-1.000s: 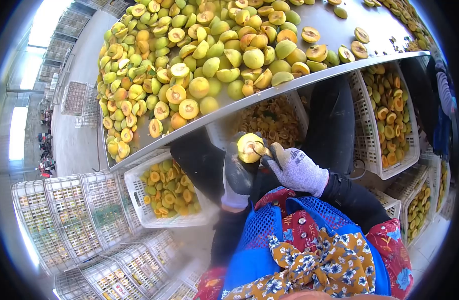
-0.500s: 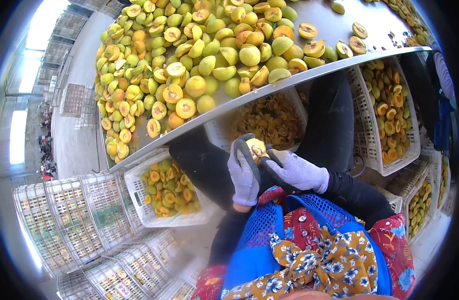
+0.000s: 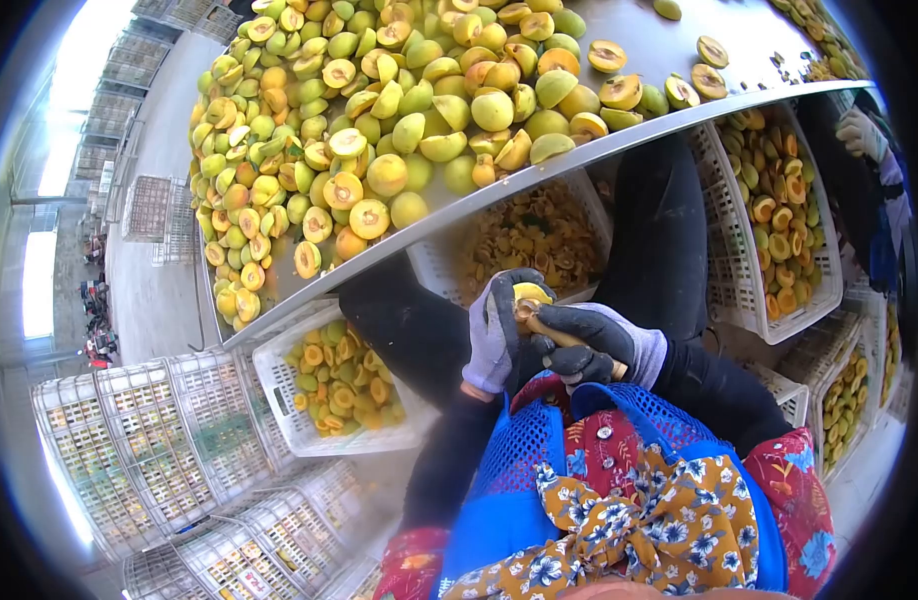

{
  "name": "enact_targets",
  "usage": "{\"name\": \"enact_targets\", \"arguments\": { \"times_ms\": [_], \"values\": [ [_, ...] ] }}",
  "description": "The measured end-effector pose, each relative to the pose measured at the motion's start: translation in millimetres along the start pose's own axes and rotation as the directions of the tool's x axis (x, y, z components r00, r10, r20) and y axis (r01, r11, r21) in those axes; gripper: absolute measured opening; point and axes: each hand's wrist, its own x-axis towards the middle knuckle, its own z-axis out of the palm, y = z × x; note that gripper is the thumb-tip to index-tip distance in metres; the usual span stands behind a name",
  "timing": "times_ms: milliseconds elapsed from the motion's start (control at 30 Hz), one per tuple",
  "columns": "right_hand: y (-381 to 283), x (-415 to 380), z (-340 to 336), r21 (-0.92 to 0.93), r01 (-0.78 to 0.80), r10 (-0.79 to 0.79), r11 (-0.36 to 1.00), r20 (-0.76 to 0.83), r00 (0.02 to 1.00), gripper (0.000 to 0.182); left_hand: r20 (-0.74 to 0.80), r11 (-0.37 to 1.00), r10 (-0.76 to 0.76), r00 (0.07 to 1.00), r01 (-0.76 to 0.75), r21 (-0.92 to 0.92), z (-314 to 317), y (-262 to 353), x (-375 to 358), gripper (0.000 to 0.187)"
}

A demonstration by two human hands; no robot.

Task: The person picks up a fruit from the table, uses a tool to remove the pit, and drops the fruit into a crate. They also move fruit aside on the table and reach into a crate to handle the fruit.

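Note:
My left hand (image 3: 491, 335), in a grey-lilac glove with dark coated fingers, is closed around a yellow-fleshed peach half (image 3: 532, 292), cut face partly visible. Gloved the same way, my right hand (image 3: 599, 342) grips a tool with a light wooden handle (image 3: 619, 369). The handle's end sticks out below the fist, and the tool's working end meets the fruit, where fingers partly hide it. Both hands are close together above my lap. Beyond them, a large pile of whole and halved peaches (image 3: 387, 174) covers much of the metal table (image 3: 449, 216).
Under the table edge, between my legs, stands a crate of peelings or scraps (image 3: 539, 240). White crates with fruit halves flank me, one left (image 3: 279, 400), one right (image 3: 717, 220). Stacked crates (image 3: 159, 440) fill the lower left. Another person's gloved hand (image 3: 861, 132) shows at far right.
My right hand has turned and shifted slightly, so the wooden handle now shows. The fruit is tilted differently in my left hand. A co-worker's gloved hand has come into view at right.

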Motion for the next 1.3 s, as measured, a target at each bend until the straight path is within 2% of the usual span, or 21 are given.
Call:
{"name": "enact_targets", "arguments": {
  "times_ms": [67, 133, 167, 233, 267, 333, 367, 400, 433, 500, 533, 567, 600, 700, 800, 933, 1067, 1167, 1200, 1267, 1300],
  "values": [
    [0.3, 7.5, -18.3, 0.229, -0.138, 0.091, 0.964, 0.203, 0.975, 0.030, 0.053, 0.975, -0.016, 0.998, 0.027, -0.222, 3.3, 1.7, 1.4, 0.044],
    [-1.7, 6.8, -8.4, 0.347, -0.229, 0.117, 0.910, 0.316, 0.942, 0.032, 0.071, 0.993, 0.051, 0.996, -0.044, -0.110, 3.6, 1.7, 4.7, 0.046],
    [3.6, 0.3, 1.8, 0.245, -0.169, 0.110, 0.955, 0.237, 0.965, 0.033, 0.084, 0.995, 0.085, 0.993, -0.080, -0.054, 3.9, 1.8, 5.3, 0.047],
    [10.2, -8.0, 32.6, 0.111, -0.054, 0.028, 0.992, 0.223, 0.974, 0.035, 0.060, 0.891, -0.227, 0.972, 0.233, -0.389, 14.5, -1.8, 5.6, 0.049],
    [9.7, -7.6, 39.3, 0.098, 0.010, -0.038, 0.995, 0.286, 0.957, 0.036, -0.095, 0.924, -0.275, 0.957, 0.235, -0.302, 25.5, 4.7, -3.0, 0.052],
    [-5.5, -6.5, 39.0, 0.112, 0.097, -0.129, 0.989, 0.330, 0.935, 0.038, -0.165, 0.924, -0.194, 0.967, 0.123, -0.363, 12.8, -0.1, -5.7, 0.046],
    [-20.0, -9.5, 27.4, 0.124, 0.112, -0.145, 0.986, 0.308, 0.940, 0.039, -0.151, 0.845, -0.296, 0.943, 0.185, -0.501, -3.0, 10.4, -10.3, 0.037],
    [-30.4, -7.4, 13.5, 0.070, 0.134, -0.148, 0.988, 0.250, 0.957, 0.041, -0.221, 1.000, -0.022, 0.975, 0.022, -0.002, -29.1, 8.8, -14.4, 0.036],
    [-35.4, -9.0, 6.9, 0.026, 0.174, -0.176, 0.984, 0.180, 0.968, 0.041, -0.273, 0.853, 0.254, 0.928, -0.082, 0.515, -55.3, 7.2, -18.6, 0.037],
    [-32.9, -9.8, -4.4, -0.047, 0.241, -0.239, 0.969, 0.045, 0.970, 0.041, -0.607, 0.997, -0.070, 0.792, 0.031, -0.074, -91.8, 31.0, -34.8, 0.038],
    [-30.8, -8.3, -7.4, -0.136, 0.294, -0.299, 0.946, -0.012, 0.954, 0.041, -0.729, 0.970, 0.112, 0.675, 0.084, 0.228, -106.0, 39.9, -38.9, 0.040],
    [-29.9, -4.9, -11.0, -0.153, 0.290, -0.297, 0.945, -0.027, 0.954, 0.040, -0.666, 0.720, 0.336, 0.666, 0.274, 0.638, -135.1, 41.2, -47.8, 0.041],
    [-29.0, -1.0, -15.1, -0.170, 0.286, -0.297, 0.943, -0.045, 0.954, 0.039, -0.575, 0.261, 0.506, 0.643, 0.521, 0.813, -147.3, 46.9, -50.9, 0.042],
    [-25.6, 4.3, -9.6, -0.309, 0.268, -0.315, 0.912, -0.114, 0.942, 0.038, -0.480, 0.025, 0.509, 0.715, 0.545, 0.838, -164.0, 61.6, -30.2, 0.045],
    [-24.7, 5.0, -5.6, -0.504, 0.232, -0.357, 0.832, -0.167, 0.919, 0.042, -0.436, 0.189, 0.393, 0.810, 0.393, 0.900, -116.0, 91.5, 38.5, 0.036],
    [-21.4, -4.6, 8.6, -0.645, 0.248, -0.445, 0.722, -0.160, 0.881, 0.044, -0.314, -0.157, 0.168, 0.934, 0.340, 0.927, -86.0, 70.7, 120.0, 0.062],
    [-18.4, -8.0, 8.8, -0.695, 0.231, -0.448, 0.681, -0.145, 0.882, 0.045, -0.257, -0.028, -0.234, 0.938, 0.257, 0.966, -87.6, 85.4, 153.8, 0.069],
    [-15.9, -9.4, 17.9, -0.771, 0.237, -0.485, 0.591, -0.104, 0.868, 0.042, -0.130, 0.207, -0.060, 0.990, 0.139, 0.968, -109.0, 71.9, 144.9, 0.063],
    [-14.6, -10.1, 20.1, -0.783, 0.219, -0.490, 0.583, -0.123, 0.863, 0.041, -0.121, 0.422, 0.014, 0.993, 0.103, 0.901, -116.4, 68.4, 138.6, 0.060],
    [-14.6, -11.7, 27.8, -0.820, 0.191, -0.525, 0.539, -0.150, 0.838, 0.034, -0.043, 0.785, 0.070, 0.997, -0.029, 0.619, -133.6, 56.1, 118.4, 0.053],
    [-13.5, -8.5, 24.8, -0.898, 0.232, -0.600, 0.374, -0.043, 0.799, 0.033, 0.023, 0.872, 0.046, 0.999, -0.051, 0.488, -136.3, 53.1, 102.9, 0.054]
  ]
}}
